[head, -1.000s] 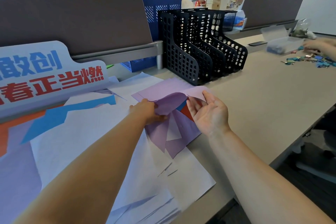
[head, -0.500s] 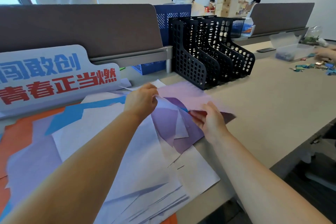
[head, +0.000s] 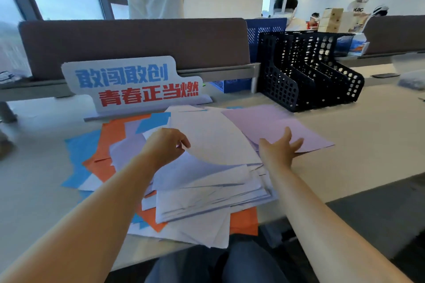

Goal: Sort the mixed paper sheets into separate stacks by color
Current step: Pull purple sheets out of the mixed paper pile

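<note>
A mixed heap of paper lies on the desk in front of me. White sheets [head: 207,190] are on top, with orange sheets [head: 108,145] and blue sheets [head: 80,154] spread under them on the left. My left hand [head: 167,147] pinches the edge of a curled white sheet [head: 213,135] and lifts it off the heap. Light purple sheets [head: 271,122] lie flat to the right of the heap. My right hand [head: 279,151] rests with spread fingers on their near edge.
A white sign with blue and red characters [head: 135,85] stands behind the papers. A black mesh file rack [head: 305,71] stands at the back right, against the brown desk divider [head: 138,46]. Bare desk [head: 368,145] extends to the right. A person stands beyond the divider.
The view has swung left and down. My left hand let go of the purple sheet and now lifts a white one. My right hand laid the purple paper flat on the right.
</note>
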Available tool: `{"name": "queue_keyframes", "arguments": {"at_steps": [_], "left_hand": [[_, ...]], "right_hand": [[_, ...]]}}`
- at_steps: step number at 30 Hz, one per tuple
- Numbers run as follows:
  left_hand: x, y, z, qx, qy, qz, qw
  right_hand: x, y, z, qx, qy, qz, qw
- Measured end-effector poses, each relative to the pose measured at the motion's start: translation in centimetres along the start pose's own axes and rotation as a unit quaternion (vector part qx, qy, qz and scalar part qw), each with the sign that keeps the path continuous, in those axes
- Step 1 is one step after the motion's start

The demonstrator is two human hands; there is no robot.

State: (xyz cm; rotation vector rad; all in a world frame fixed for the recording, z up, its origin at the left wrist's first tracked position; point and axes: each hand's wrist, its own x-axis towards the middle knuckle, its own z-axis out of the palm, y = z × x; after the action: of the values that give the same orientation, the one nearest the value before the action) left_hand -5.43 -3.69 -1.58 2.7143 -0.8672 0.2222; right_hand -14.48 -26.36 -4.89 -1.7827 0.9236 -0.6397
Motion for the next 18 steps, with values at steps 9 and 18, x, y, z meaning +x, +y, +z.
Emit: {"name": "queue_keyframes", "arguments": {"at_steps": [9,18], "left_hand": [[-4.9,-3.0,-0.7,-0.151,-0.112,-0.08,0.979],[-2.6,-3.0,-0.1,-0.39,-0.023,-0.359,0.848]], "right_hand": [[-2.4,-1.1,2.6,-0.245,-0.223,-0.158,0.93],[-0.9,-1.6,3.6,-0.311,-0.259,-0.148,0.902]]}}
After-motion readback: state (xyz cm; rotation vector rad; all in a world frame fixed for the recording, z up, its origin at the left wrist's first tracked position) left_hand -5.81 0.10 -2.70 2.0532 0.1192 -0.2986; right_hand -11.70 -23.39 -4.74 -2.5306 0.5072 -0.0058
